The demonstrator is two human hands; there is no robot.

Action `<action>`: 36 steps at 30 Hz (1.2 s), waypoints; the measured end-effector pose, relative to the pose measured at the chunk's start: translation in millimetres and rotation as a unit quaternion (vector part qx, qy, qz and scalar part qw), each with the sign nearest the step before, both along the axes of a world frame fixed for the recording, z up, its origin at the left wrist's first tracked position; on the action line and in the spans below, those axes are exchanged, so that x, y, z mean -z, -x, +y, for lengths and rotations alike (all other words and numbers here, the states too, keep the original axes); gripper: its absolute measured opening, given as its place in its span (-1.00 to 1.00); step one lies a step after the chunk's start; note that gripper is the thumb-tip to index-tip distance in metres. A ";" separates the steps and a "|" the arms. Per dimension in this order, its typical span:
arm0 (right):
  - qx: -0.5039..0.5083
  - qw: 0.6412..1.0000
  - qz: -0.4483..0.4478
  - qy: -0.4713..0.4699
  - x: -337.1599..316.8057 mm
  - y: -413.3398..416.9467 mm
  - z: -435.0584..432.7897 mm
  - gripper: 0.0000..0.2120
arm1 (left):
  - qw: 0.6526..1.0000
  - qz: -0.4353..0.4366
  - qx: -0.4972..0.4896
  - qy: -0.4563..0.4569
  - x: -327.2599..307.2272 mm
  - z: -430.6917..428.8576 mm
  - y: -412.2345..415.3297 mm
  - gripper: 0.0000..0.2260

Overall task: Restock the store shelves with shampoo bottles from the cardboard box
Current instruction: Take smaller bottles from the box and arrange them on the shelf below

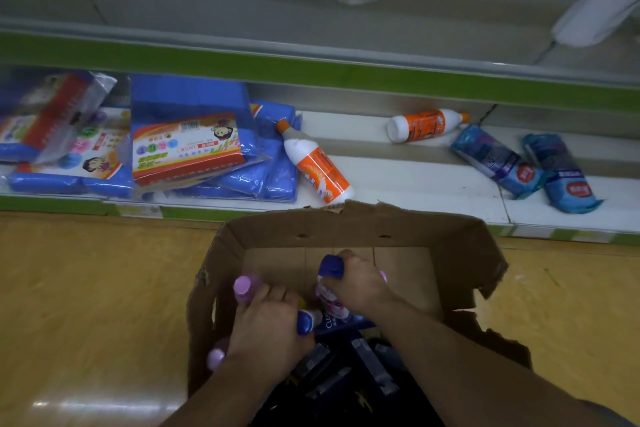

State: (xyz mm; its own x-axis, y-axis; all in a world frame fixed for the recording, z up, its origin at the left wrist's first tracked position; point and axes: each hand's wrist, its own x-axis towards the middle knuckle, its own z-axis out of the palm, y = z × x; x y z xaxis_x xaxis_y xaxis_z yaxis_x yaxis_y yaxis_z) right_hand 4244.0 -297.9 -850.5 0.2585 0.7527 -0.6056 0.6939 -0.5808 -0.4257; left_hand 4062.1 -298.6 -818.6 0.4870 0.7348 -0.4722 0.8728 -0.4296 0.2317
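A torn cardboard box (450,253) stands open on the floor below the lowest shelf (415,180). Both my hands reach into it. My left hand (266,329) grips bottles with pink caps (241,285) and one with a blue cap (305,322). My right hand (360,282) grips a white bottle with a blue cap (330,266). Several dark blue bottles (346,357) lie in the near part of the box. The box's far half shows bare cardboard.
On the shelf lie two white and orange bottles (317,165) (424,125), blue packs (194,142) at the left and two blue wrapped packs (498,161) at the right. An upper shelf with a green edge strip (311,71) overhangs. Yellow wooden floor (86,288) surrounds the box.
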 end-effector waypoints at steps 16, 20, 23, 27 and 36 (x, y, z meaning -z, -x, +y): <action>0.007 0.999 0.033 -0.032 8.2 -12.7 -17.6 -0.65 | 0.999 0.048 0.011 -0.007 33.4 -8.2 -19.8 -0.52; 0.017 0.998 0.046 -0.035 9.2 -15.4 -18.0 -0.71 | 0.999 -0.033 -0.011 -0.020 23.4 -0.4 -34.0 -0.61; 0.035 0.997 0.059 -0.036 3.8 -18.6 -15.1 -0.69 | 0.994 -0.098 -0.055 0.005 21.3 6.3 -36.9 -0.72; 0.039 0.996 0.068 -0.053 -2.3 -18.2 -9.8 -0.80 | 0.962 -0.185 -0.170 0.108 26.9 10.1 -28.1 -0.76; 0.078 0.987 0.098 -0.100 -25.7 -25.9 15.5 -0.81 | 0.898 -0.313 -0.286 0.117 11.0 43.2 -21.9 -0.81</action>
